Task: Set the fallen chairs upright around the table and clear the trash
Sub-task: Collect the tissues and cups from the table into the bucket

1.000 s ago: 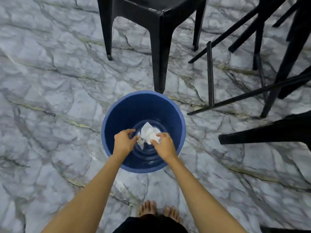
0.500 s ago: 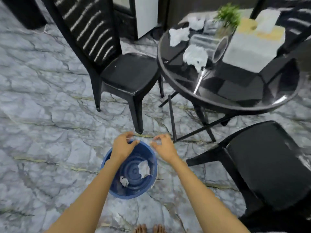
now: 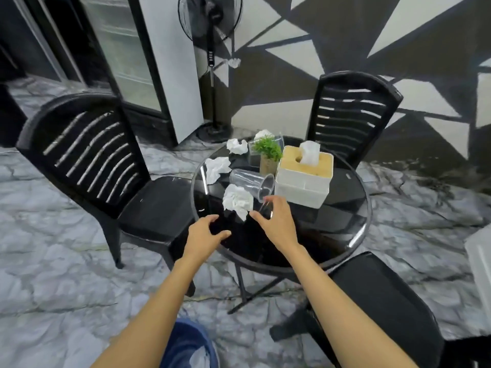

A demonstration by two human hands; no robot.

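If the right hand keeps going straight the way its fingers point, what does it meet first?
Probably the clear plastic cup lying on its side: the right hand reaches toward its open rim, with the nearest crumpled white tissue just left of that line. Depth is uncertain.

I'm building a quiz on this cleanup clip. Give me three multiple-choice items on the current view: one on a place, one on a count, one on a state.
1. Where is the small green potted plant?
A. on the floor
B. on the round black glass table
C. on a chair seat

2. How many crumpled white paper tissues lie on the table?
A. four
B. one
C. seven

3. How does the nearer clear plastic cup sit?
A. upright
B. stacked in another
C. on its side

Answers: B, it stands beside the white tissue box with wooden lid; A, tissues at; C, its open mouth faces sideways.
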